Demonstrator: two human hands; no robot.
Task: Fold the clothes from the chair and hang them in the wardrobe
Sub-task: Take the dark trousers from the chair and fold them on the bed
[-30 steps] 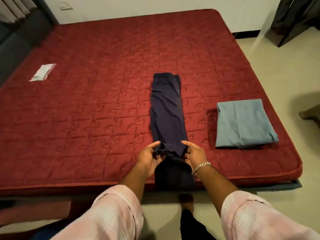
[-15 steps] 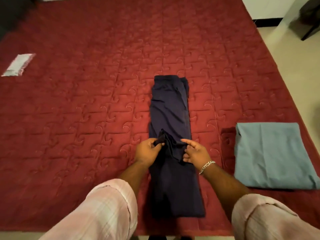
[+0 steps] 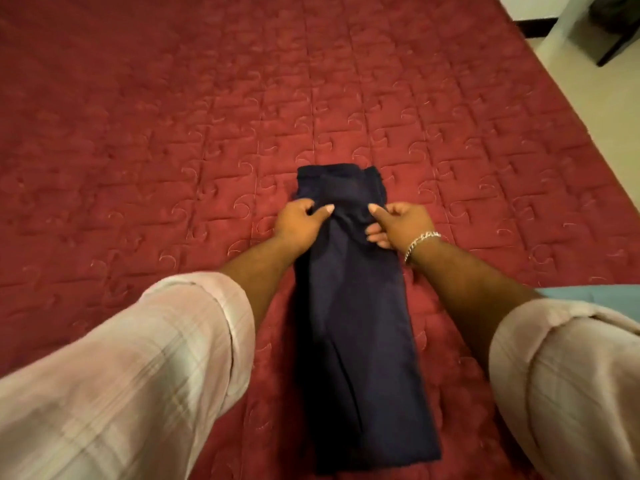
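Observation:
A dark navy garment (image 3: 360, 323) lies in a long narrow strip on the red quilted mattress (image 3: 173, 133), its near part doubled over toward the far end. My left hand (image 3: 299, 225) pinches the folded edge on its left side. My right hand (image 3: 398, 223), with a silver bracelet at the wrist, pinches the same edge on its right side. Both hands hold this edge a little short of the garment's far end. A corner of a folded grey-blue garment (image 3: 595, 294) shows behind my right sleeve.
The mattress stretches wide to the left and far side. Its right edge meets pale floor (image 3: 616, 109) at the upper right, where a dark furniture leg (image 3: 620, 46) stands.
Both hands have carried the garment's near end away from me, over the strip toward its far end. The camera has moved closer and lower over the bed.

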